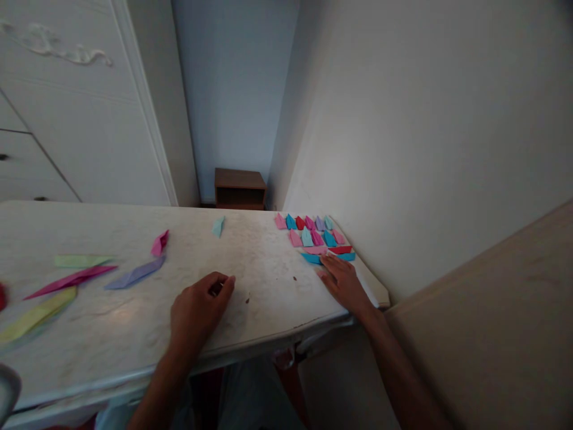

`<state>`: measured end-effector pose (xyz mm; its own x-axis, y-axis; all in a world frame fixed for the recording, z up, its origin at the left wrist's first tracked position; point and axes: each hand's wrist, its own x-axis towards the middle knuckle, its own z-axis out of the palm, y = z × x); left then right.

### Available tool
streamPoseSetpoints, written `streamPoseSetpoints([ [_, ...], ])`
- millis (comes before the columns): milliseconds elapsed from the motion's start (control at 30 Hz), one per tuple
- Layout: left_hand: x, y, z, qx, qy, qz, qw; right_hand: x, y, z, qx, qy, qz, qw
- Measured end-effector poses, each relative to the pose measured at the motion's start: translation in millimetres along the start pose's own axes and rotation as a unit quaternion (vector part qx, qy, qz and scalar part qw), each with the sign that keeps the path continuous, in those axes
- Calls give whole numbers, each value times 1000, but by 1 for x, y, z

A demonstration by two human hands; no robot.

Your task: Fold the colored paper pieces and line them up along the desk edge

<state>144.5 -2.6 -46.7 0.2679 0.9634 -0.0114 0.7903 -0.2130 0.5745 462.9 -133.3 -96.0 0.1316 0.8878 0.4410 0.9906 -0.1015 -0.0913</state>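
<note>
My right hand lies at the right end of the table, fingers stretched out. Its fingertips touch a blue folded paper strip and hide part of it. Just behind lie a red folded strip and a pink one. Beyond these, small folded paper pieces in pink, blue, red, purple and mint stand close together in two rows. My left hand rests near the table's front edge with its fingers curled in, and nothing shows in it.
Left on the white table lie a magenta strip, a yellow one, a pale green one and a purple one. A pink folded piece and a mint one lie farther back. A wall borders the right side.
</note>
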Motion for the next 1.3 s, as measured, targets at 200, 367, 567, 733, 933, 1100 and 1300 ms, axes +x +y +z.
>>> streamPoseSetpoints([
  [200, -1, 0, -1, 0, 3, -4, 1000, 2, -3, -2, -8, 27, -22, 999],
  [367, -2, 0, -1, 1, 6, -4, 1000, 11, -28, -8, 5, -17, -68, 998],
  [567, -4, -1, -2, -8, 8, 8, 1000, 17, -46, -4, 42, -80, -71, 993],
  [733, -4, 0, -3, -10, 10, 8, 1000, 11, -36, 0, 58, -76, -56, 994],
  [933, -4, 1, -3, -12, 7, 6, 1000, 5, -31, -1, 52, -85, -46, 994],
  [1100, -4, 0, -2, -10, 5, 1, 1000, 9, -36, -4, 47, -88, -47, 994],
  [1300, -4, 0, -2, -15, 10, 7, 1000, 10, -36, -2, 64, -50, -41, 996],
])
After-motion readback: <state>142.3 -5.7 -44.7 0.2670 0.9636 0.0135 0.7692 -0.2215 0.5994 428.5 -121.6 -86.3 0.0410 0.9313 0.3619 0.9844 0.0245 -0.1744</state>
